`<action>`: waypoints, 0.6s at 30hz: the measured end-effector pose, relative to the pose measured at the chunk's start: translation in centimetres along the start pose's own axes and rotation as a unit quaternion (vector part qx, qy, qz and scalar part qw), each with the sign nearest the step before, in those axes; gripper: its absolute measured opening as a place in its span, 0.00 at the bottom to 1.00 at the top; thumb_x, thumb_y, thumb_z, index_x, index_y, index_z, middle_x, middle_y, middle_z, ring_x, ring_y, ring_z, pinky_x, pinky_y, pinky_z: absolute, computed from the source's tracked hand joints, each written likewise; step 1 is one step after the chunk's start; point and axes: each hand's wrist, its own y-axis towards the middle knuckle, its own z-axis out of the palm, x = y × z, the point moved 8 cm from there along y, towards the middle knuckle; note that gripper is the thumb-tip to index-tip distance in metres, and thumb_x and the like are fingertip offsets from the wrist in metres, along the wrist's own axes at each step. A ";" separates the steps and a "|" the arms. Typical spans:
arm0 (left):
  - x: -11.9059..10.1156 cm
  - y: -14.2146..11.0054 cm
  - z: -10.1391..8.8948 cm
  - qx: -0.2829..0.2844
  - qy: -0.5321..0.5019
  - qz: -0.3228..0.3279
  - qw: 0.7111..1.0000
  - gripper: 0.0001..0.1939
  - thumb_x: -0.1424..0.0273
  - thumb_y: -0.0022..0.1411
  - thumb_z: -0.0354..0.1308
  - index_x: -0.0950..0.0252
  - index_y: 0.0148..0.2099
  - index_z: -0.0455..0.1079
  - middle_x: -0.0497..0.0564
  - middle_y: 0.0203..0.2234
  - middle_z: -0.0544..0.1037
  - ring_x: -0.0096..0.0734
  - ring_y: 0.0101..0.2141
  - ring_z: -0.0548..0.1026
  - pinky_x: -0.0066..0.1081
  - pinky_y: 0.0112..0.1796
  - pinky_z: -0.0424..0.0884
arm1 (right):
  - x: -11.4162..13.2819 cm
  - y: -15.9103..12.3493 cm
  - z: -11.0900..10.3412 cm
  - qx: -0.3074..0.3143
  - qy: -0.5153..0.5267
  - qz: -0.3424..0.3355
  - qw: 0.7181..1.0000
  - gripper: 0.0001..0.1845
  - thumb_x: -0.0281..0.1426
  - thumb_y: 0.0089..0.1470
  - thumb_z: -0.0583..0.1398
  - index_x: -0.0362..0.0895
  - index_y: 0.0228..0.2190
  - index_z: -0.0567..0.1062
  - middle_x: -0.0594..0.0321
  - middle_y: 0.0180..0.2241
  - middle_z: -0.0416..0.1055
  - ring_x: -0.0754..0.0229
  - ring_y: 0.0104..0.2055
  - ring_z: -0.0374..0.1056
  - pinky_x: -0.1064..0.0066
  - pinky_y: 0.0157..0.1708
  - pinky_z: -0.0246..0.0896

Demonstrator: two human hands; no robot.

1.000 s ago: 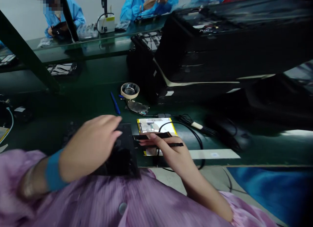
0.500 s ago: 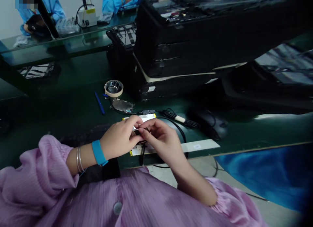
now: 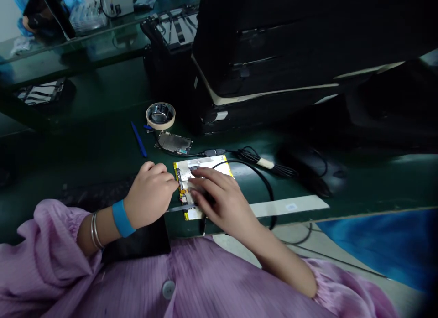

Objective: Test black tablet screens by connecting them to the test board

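Note:
My left hand [image 3: 150,195] is curled closed, back up, at the left edge of a white battery pack [image 3: 221,162] with yellow taped edges. Whatever the fingers hold, if anything, is hidden. A narrow grey strip [image 3: 179,209] runs from beside this hand onto the pack's lower left corner. Small circuit boards [image 3: 181,179] line the pack's left side. Over the pack hovers or rests my right hand [image 3: 222,195], its fingers apart and slightly bent, fingertips near the boards. A black cable [image 3: 251,166] passes over the pack. Below my left hand lies a dark flat panel [image 3: 143,242].
Behind the pack lie a metal-backed circuit board [image 3: 175,143], a tape roll [image 3: 160,116], a blue pen-like tool [image 3: 138,139] and a bundled cable [image 3: 265,163]. Black boxes [image 3: 219,99] are stacked at the back right. A pale strip [image 3: 290,205] lies along the front edge.
My hands were together above the pack, fingertips meeting on a small dark piece. Now they are apart: the left has moved left and closed, the right has spread over the pack. The view has shifted slightly.

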 end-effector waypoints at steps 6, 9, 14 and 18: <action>0.2 0.1 -0.3 -0.007 -0.010 -0.005 1.000 0.11 0.78 0.65 0.55 0.63 0.33 0.77 0.45 0.30 0.82 0.35 0.35 0.70 0.39 0.38 0.60 | 0.0 0.0 0.0 0.011 -0.007 0.000 1.000 0.10 0.29 0.65 0.54 0.44 0.45 0.72 0.50 0.49 0.73 0.47 0.53 0.69 0.53 0.47 0.67; 0.2 0.0 -0.3 -0.009 -0.009 -0.003 1.000 0.12 0.78 0.65 0.55 0.63 0.32 0.77 0.45 0.30 0.82 0.35 0.35 0.70 0.39 0.38 0.60 | 0.0 0.0 -0.1 0.009 -0.004 -0.001 1.000 0.10 0.29 0.64 0.54 0.44 0.45 0.73 0.50 0.48 0.73 0.46 0.53 0.70 0.53 0.47 0.67; -0.1 -0.1 0.0 -0.009 -0.002 0.010 1.000 0.12 0.79 0.63 0.55 0.64 0.29 0.75 0.44 0.29 0.81 0.34 0.34 0.69 0.38 0.38 0.60 | 0.2 0.0 -0.1 0.007 -0.011 -0.007 1.000 0.09 0.28 0.64 0.54 0.43 0.45 0.72 0.50 0.48 0.73 0.46 0.53 0.69 0.54 0.46 0.67; -0.3 -0.1 -0.1 -0.019 -0.011 0.017 1.000 0.12 0.80 0.63 0.56 0.64 0.30 0.75 0.44 0.28 0.81 0.34 0.33 0.69 0.38 0.38 0.60 | 0.3 0.0 -0.1 0.011 -0.023 -0.012 1.000 0.10 0.28 0.65 0.54 0.43 0.45 0.72 0.50 0.49 0.73 0.46 0.53 0.69 0.55 0.46 0.66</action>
